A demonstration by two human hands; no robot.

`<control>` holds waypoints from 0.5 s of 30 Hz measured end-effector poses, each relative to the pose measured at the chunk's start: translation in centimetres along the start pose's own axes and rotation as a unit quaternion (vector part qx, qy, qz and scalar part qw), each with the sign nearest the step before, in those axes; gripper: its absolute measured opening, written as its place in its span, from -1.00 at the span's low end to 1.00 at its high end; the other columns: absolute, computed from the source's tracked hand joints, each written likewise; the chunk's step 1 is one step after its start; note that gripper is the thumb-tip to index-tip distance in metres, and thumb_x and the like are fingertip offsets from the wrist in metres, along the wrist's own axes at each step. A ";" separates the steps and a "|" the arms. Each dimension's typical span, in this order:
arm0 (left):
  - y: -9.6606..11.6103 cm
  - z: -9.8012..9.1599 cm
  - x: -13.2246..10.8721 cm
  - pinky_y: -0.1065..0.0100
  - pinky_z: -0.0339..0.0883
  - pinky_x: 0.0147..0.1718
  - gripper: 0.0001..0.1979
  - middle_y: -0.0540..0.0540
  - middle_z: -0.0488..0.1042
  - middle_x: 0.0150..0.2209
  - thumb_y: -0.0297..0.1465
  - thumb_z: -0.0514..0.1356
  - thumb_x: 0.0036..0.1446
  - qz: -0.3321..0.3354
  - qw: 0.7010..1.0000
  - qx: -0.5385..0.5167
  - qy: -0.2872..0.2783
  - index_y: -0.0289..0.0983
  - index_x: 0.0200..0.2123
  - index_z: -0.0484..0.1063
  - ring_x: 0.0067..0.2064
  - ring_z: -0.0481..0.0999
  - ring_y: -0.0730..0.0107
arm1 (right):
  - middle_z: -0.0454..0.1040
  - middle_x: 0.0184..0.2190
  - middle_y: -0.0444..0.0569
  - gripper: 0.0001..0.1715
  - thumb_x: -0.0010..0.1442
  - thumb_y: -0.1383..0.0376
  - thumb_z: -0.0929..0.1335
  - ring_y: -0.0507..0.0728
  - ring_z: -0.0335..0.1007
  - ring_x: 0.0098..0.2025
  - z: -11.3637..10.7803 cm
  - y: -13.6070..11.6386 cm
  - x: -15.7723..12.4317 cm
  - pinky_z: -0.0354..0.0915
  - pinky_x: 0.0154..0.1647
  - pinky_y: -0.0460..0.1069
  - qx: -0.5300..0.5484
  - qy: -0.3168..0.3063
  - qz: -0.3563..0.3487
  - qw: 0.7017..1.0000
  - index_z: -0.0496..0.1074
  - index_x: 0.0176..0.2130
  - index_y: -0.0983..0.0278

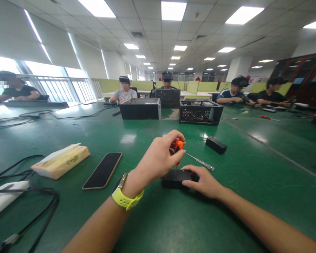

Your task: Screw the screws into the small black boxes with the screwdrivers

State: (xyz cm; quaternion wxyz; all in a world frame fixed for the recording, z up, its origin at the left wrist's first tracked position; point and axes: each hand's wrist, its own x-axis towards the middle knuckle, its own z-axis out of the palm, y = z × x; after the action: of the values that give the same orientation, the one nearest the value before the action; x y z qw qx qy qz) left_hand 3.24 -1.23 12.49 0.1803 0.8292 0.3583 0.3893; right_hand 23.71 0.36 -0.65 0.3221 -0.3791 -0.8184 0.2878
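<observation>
My left hand (165, 151), with a yellow-green watch strap at the wrist, is closed around the orange and black handle of a screwdriver (178, 144). The screwdriver stands upright, its thin shaft reaching down to the top of a small black box (173, 180). My right hand (204, 181) grips that box at its right end, thumb in front and fingers behind, against the green table. Just beyond my hands lies a slim screwdriver with a clear handle (201, 162). A second black box (216, 145) rests farther right.
On the left are a phone (102, 171), a tissue pack (61, 161), a white power strip (6, 197) and black cables (48, 207). Computer cases (140, 109) (201, 114) stand ahead. Several people sit around the table (158, 218); another screwdriver (269, 118) lies far right.
</observation>
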 end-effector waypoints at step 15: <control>0.0 -0.6 0.3 0.45 0.32 -0.40 -0.66 -0.01 0.50 -0.26 -0.55 0.25 0.00 0.015 0.997 0.058 0.050 -0.25 -0.10 0.45 -0.35 0.43 0.47 | 0.53 -0.20 -0.05 -0.60 0.13 0.14 0.42 0.14 0.42 -0.21 -0.2 -0.2 0.0 0.28 -0.17 -0.01 -0.010 0.000 0.000 1.000 0.44 -0.06 0.27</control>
State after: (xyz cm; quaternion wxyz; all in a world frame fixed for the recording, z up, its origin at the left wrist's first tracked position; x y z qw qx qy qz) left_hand 2.93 -1.00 13.02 0.1084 0.8231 0.3762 0.4114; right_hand 23.79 0.27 -0.34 0.3188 -0.3822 -0.8210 0.2797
